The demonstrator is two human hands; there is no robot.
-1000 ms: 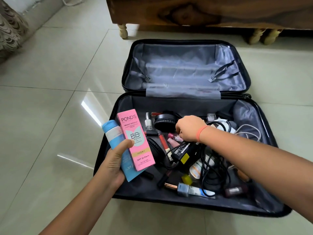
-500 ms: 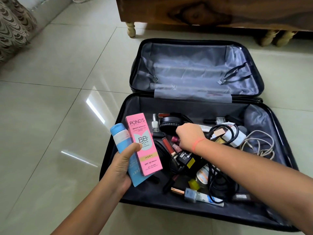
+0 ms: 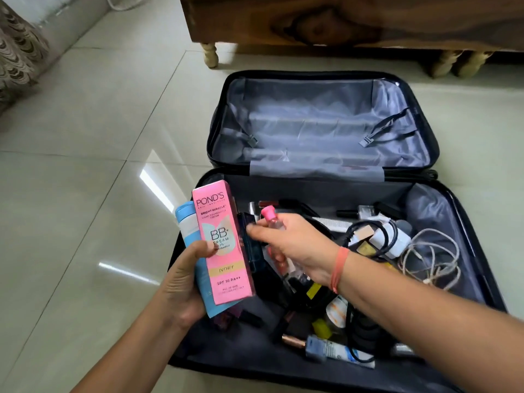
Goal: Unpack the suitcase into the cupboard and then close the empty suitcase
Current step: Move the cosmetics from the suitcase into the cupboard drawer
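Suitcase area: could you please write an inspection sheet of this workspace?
Surface: glossy floor tiles; the suitcase lies open on them.
Job's things: suitcase, far half empty, near half crowded.
Clutter: white tube, lipstick and other small items loose in the near half.
Hands: left hand holds pink box and blue tube; right hand holds pink-capped bottle.
Cables: white cable tangled at right; black cable beside it.
Surroundings: wooden furniture on legs behind; curtain far left.
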